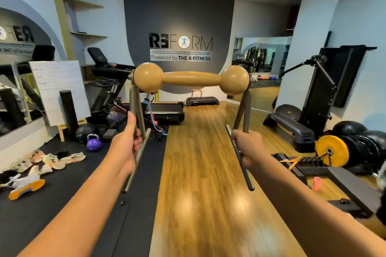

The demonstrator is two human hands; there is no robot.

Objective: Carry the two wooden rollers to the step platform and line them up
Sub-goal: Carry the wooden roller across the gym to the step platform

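Wooden roller (191,78) held up w/ both hands, other prob. on step platform (202,101).

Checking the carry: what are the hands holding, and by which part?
One wooden roller, held up by its metal stand: the left hand grips the left legs, the right hand the right legs.

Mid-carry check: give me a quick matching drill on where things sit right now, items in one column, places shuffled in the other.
Items:
1. wooden roller
2. purple kettlebell
3. yellow weight plate
4. second roller

Places:
A. on the far step platform below the wall sign
B. on the black mat at left, near the shoes
C. held up by its metal stand in left hand and right hand
D. by the right wall

Pairs: 1-C, 2-B, 3-D, 4-A
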